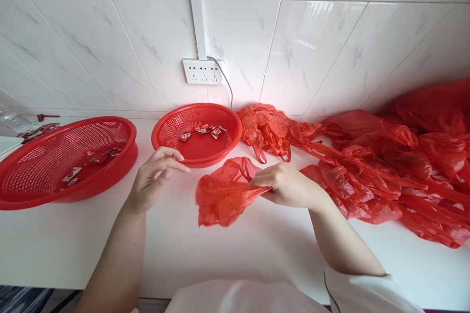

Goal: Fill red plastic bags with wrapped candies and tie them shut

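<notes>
My right hand is closed on a red plastic bag, which hangs out to the left over the white table. The bag's handle loop shows above my fingers. My left hand is empty, its fingers apart and stretched to the right, near the front rim of a small red basket. Several small wrapped packets lie inside that basket. To the left sits a larger red basket, with a few more wrapped packets at its bottom.
Crumpled red plastic bags lie behind my right hand, and a big heap of red bags covers the table's right side. A power socket with a grey cable is on the tiled wall. Clear plastic shows at far left.
</notes>
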The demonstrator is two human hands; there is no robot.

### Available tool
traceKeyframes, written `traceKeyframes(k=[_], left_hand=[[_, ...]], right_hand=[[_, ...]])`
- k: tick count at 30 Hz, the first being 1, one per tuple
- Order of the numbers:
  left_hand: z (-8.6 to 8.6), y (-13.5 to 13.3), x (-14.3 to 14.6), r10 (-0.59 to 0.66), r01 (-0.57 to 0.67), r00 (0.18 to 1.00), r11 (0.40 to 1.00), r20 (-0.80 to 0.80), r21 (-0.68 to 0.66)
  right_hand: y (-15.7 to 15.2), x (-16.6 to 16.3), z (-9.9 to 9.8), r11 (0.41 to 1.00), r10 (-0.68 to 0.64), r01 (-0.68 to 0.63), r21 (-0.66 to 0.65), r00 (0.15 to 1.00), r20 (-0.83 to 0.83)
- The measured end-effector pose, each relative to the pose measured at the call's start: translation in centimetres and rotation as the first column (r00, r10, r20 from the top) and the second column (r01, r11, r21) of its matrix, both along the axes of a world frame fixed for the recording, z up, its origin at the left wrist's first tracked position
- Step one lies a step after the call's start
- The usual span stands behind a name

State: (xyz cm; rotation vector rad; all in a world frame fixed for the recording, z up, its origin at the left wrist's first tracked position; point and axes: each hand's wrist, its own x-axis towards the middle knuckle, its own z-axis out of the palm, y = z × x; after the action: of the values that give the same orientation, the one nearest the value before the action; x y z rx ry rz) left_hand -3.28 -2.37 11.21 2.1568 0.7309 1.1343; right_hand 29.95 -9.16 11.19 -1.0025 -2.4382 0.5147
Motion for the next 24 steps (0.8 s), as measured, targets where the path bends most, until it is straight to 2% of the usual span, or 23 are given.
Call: traceKeyframes(k=[1,2,4,5,8,11,13,15,16,18,20,22,23,24], left_hand=[[0.7,-0.6,0.7,-0.016,0.017,1.000,0.999,-0.027,0.033],[1.3,-1.4,1.6,-0.083,0.086,0.994,0.996,-0.077,0.036],[1.4,-2.8,4.1,-0.223,0.228,0.940,0.974,-0.257,-0.014],[1.1,-3.4,5.3,-0.258,0.252,0.906,0.966,-0.336,-0.061],[-0.6,-4.1,8.0,-0.254,0.190,0.804,0.966,-0.537,-0.173],[-1.7,-3.4,8.6,-0.288,0.228,0.678,0.957,-0.677,-0.179],[-1.5,-2.7,8.0,-0.213,0.208,0.628,0.973,-0.748,-0.102],[-0.9,-2.3,7.1,-0.009,0.078,0.557,0.996,-0.831,0.041],[-0.6,-2.2,6.7,0.119,-0.016,0.488,0.992,-0.865,0.127],[0.1,-2.4,5.9,0.332,-0.183,0.306,0.940,-0.892,0.287],[0.6,-3.0,5.4,0.424,-0.272,0.182,0.889,-0.887,0.369],[0.8,-3.9,5.3,0.400,-0.285,0.189,0.896,-0.897,0.339],[0.8,-4.5,5.5,0.356,-0.285,0.237,0.915,-0.904,0.286],[0.7,-5.0,5.7,0.297,-0.290,0.328,0.935,-0.897,0.204]], right_hand=[[-0.4,-0.7,0.0,0.993,-0.050,0.035,0.117,0.990,0.129],[-0.8,-1.4,-0.1,0.977,-0.093,0.045,0.207,0.968,0.231],[-1.2,-2.7,-0.6,0.947,-0.125,-0.001,0.322,0.920,0.370],[-1.4,-3.2,-0.9,0.931,-0.123,-0.038,0.364,0.904,0.410],[-1.4,-3.9,-1.8,0.873,-0.124,-0.108,0.476,0.894,0.431],[-1.3,-3.7,-2.6,0.824,-0.076,-0.176,0.539,0.908,0.412],[-1.4,-3.3,-3.2,0.828,-0.046,-0.225,0.514,0.886,0.462],[-1.5,-2.5,-3.8,0.869,-0.056,-0.229,0.438,0.835,0.548],[-1.6,-2.1,-4.0,0.897,-0.078,-0.200,0.395,0.807,0.586],[-1.8,-1.1,-4.3,0.941,-0.158,-0.069,0.332,0.777,0.610],[-2.1,-0.4,-3.9,0.952,-0.255,0.103,0.288,0.786,0.563],[-2.4,-0.1,-2.8,0.931,-0.352,0.251,0.266,0.810,0.468],[-2.5,-0.1,-2.1,0.910,-0.403,0.312,0.272,0.818,0.411],[-2.7,-0.4,-1.3,0.884,-0.453,0.367,0.289,0.821,0.347]])
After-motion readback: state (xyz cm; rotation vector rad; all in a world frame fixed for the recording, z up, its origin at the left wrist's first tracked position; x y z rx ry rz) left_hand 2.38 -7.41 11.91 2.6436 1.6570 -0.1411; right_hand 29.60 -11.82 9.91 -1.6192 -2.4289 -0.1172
